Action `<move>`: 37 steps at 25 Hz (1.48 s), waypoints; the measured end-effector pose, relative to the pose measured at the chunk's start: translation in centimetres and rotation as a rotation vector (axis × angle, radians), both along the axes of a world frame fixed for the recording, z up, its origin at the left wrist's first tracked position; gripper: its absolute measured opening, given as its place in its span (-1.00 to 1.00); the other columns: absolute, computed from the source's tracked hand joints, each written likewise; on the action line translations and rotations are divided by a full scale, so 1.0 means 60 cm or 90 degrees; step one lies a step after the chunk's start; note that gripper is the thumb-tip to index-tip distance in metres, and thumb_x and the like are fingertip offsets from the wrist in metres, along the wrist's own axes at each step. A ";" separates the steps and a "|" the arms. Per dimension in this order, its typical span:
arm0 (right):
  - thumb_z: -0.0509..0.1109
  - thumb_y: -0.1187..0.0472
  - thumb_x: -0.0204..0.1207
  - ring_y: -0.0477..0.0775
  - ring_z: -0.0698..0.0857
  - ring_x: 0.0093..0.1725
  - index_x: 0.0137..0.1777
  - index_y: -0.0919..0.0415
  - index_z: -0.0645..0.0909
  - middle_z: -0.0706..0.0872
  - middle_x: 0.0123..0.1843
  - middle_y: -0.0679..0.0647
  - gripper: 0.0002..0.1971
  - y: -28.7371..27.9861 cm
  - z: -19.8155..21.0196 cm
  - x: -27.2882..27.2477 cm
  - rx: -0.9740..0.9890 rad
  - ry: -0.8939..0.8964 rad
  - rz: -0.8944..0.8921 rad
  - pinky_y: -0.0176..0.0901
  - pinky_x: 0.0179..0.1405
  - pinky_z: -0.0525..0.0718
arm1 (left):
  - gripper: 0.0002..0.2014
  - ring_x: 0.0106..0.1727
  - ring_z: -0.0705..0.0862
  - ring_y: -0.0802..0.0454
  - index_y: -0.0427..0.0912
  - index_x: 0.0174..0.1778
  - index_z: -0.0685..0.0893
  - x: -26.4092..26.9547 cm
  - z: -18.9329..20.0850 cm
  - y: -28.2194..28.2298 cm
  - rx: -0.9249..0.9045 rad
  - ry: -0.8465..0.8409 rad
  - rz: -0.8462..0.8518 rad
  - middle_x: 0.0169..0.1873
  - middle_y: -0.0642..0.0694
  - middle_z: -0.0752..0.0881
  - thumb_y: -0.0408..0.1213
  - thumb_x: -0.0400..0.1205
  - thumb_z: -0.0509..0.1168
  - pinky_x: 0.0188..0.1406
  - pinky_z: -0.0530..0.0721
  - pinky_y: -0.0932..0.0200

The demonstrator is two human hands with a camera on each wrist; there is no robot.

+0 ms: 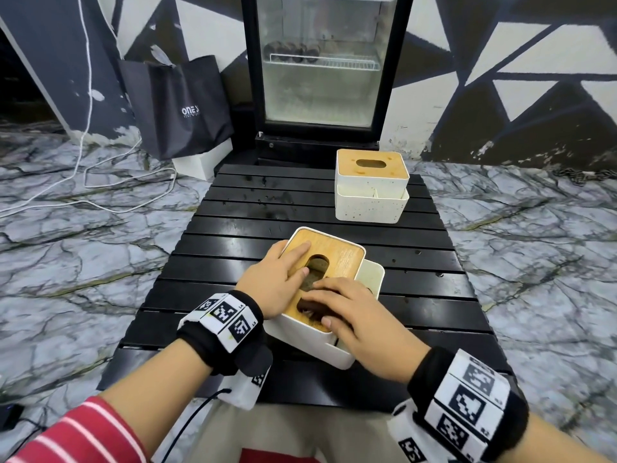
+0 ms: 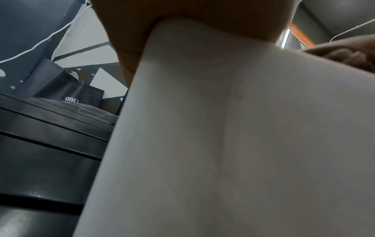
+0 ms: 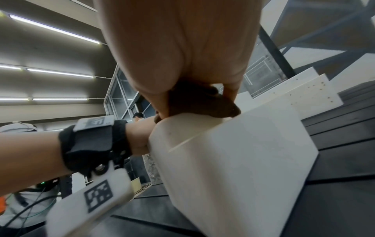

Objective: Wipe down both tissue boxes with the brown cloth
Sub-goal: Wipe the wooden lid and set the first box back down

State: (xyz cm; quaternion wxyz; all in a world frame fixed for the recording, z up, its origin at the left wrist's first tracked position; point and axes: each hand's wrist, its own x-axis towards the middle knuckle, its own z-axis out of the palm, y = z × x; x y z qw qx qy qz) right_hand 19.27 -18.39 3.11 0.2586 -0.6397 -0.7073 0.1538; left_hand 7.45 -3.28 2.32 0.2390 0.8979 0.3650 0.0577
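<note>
The right hand presses the bunched brown cloth onto the near tissue box on the table, the left hand flat on its lid, while the far tissue box seemingly awaits wiping.

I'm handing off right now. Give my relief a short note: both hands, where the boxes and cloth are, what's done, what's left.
Left hand: flat on the near box lid, fingers straight, steadying it.
Right hand: pressing the brown cloth onto the lid's near edge; the cloth is mostly hidden under the fingers.
Near box: middle of the black table, turned at an angle.
Far box: far right of the table, untouched by either hand, its white side speckled with dark spots.
Done: near lid being wiped; how much is clean I cannot tell.
Left: finish the near box, then wipe the far box.
</note>
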 end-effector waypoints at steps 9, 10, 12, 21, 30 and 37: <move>0.20 0.28 0.60 0.00 0.30 0.44 0.40 0.00 0.44 0.42 0.41 -0.02 -0.62 0.069 0.019 0.087 -0.031 -0.009 -0.106 -0.34 0.39 0.08 | -0.49 0.46 0.45 -0.08 0.26 0.60 0.12 0.000 0.005 -0.004 0.009 0.014 0.002 0.63 0.06 0.10 0.07 0.70 0.04 0.39 0.45 0.07; 0.20 0.28 0.60 0.01 0.30 0.43 0.39 -0.01 0.44 0.42 0.41 -0.03 -0.62 0.068 0.019 0.087 -0.029 -0.002 -0.110 -0.33 0.39 0.10 | -0.48 0.49 0.41 -0.06 0.25 0.60 0.12 -0.001 0.004 -0.005 0.014 0.014 -0.002 0.64 0.06 0.08 0.08 0.70 0.05 0.41 0.43 0.08; 0.20 0.27 0.60 0.02 0.31 0.42 0.38 -0.01 0.45 0.42 0.41 -0.04 -0.63 0.064 0.019 0.083 -0.025 0.006 -0.121 -0.29 0.39 0.11 | -0.46 0.55 0.31 -0.02 0.18 0.59 0.22 -0.004 0.005 -0.010 0.039 -0.019 -0.002 0.65 0.04 0.08 0.15 0.67 0.06 0.48 0.35 0.07; 0.15 0.24 0.62 0.15 0.30 0.35 0.41 -0.03 0.40 0.43 0.40 -0.02 -0.62 0.069 0.012 0.055 -0.020 -0.004 -0.233 -0.20 0.37 0.18 | -0.11 0.35 0.51 0.07 0.03 0.39 0.58 -0.023 0.015 -0.083 0.191 -0.067 -0.089 0.35 0.06 0.55 0.50 0.23 0.10 0.42 0.43 0.02; 0.18 0.21 0.62 0.10 0.34 0.23 0.42 -0.06 0.41 0.44 0.34 -0.06 -0.62 0.002 0.034 0.058 -0.071 -0.006 -0.179 -0.30 0.27 0.19 | -0.47 0.44 0.42 0.16 0.05 0.48 0.46 -0.069 0.046 -0.026 0.139 0.021 -0.048 0.47 0.15 0.43 0.06 0.58 0.30 0.58 0.04 0.06; 0.25 0.28 0.57 -0.05 0.45 0.24 0.34 0.01 0.49 0.52 0.29 -0.05 -0.64 -0.025 0.024 0.053 0.009 0.058 -0.168 -0.46 0.18 0.29 | -0.54 0.51 0.39 0.07 0.00 0.49 0.45 -0.071 0.030 -0.026 0.107 -0.022 -0.031 0.53 0.12 0.38 -0.06 0.64 0.26 0.54 0.29 0.06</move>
